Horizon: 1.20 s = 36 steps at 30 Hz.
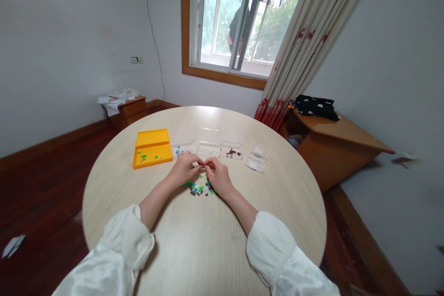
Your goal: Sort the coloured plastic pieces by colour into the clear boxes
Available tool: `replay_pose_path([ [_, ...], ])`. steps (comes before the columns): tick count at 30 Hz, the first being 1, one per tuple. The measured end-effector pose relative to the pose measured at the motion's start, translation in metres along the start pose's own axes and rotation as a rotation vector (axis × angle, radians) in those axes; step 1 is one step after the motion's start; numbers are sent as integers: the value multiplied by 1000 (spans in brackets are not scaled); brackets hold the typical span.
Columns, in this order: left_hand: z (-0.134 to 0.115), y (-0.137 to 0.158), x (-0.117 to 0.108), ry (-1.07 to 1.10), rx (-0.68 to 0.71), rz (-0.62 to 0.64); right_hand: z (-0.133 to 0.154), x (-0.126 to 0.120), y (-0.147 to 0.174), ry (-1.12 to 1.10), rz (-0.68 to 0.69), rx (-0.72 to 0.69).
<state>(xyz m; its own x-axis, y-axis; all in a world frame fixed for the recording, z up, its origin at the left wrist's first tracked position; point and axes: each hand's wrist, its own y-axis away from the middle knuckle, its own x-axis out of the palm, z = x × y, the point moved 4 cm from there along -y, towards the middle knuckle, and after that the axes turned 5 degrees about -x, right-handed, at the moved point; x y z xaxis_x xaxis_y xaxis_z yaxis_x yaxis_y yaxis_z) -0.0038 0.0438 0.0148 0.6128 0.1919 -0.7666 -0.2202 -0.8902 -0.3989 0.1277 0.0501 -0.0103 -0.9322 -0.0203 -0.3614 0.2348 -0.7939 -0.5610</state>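
Over the round table, my left hand [184, 169] and my right hand [217, 176] meet fingertip to fingertip. Both are closed in a pinch around something small and dark that is too tiny to make out. Just below them lies a loose pile of small building bricks [197, 191] in green, blue, brown and pale yellow, partly hidden by the hands. Behind the hands stand clear plastic boxes: one with blue bricks [179, 150], one with a few pale bricks [212, 151], and one with brown bricks [232, 152].
An orange two-part tray [152, 138] with several green bricks stands at the left. Another clear box [256, 157] sits at the right. The round table [194, 249] has a curved edge. Beyond it are a wooden cabinet [333, 152], a curtain [308, 41] and a window.
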Motion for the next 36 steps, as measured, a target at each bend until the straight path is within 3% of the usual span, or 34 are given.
replay_pose_path([
  [6,5,-2,-2,37,-34,-19,3,0,0,68,2,-11],
  [9,15,-3,-8,24,-91,-129,6,0,0,140,38,-43],
  [14,38,-4,-18,-86,-275,-310,26,13,8,223,234,-218],
  [18,49,-4,-20,-194,-334,-345,42,28,18,268,407,-329],
  [21,55,-4,-20,-230,-364,-358,47,32,21,303,451,-363],
  [27,60,-4,-18,-256,-394,-334,44,34,22,387,459,-359],
  [36,58,-4,-17,-267,-423,-318,40,40,22,499,434,-210],
])
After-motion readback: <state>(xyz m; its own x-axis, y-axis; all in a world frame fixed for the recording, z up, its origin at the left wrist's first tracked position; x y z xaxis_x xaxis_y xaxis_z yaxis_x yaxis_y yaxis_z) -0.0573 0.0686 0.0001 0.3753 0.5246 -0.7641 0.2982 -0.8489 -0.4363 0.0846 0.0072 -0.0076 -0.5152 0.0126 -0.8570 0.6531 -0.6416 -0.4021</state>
